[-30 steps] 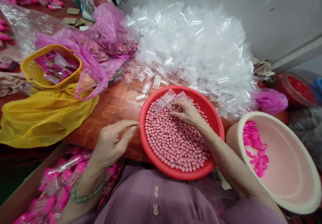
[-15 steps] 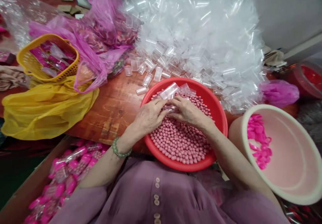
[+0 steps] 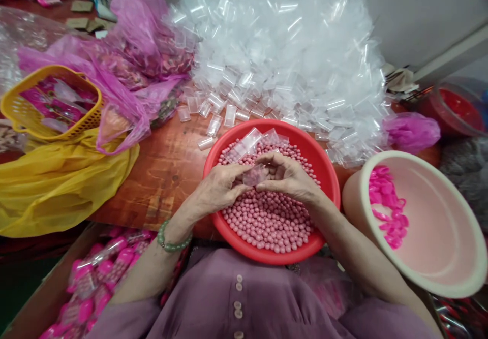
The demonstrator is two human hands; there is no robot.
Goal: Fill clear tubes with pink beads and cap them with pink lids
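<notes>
Over the red basin (image 3: 331, 196) my left hand (image 3: 221, 189) pinches a small clear plastic container (image 3: 252, 175) between thumb and fingers. From the other side my right hand (image 3: 292, 179) has its curled fingers and thumb at the container's right end. What the container holds, if anything, is hard to make out. Pink round beads (image 3: 267, 222) fill the basin beneath both hands. Just beyond my fingers, a few more clear containers (image 3: 246, 145) lie on top of the beads.
Behind the basin rises a big heap of clear containers (image 3: 282, 54). A cream tub (image 3: 438, 227) with pink plastic pieces (image 3: 387, 204) stands right. Left are a yellow basket (image 3: 15, 118), a yellow bag (image 3: 64, 186) and a purple bag (image 3: 137, 19). Pink-capped filled containers (image 3: 89, 278) lie lower left.
My hands have come slightly lower and apart, so the clear container between them shows more plainly. The view has shifted a little, and the containers on the beads lie uncovered.
</notes>
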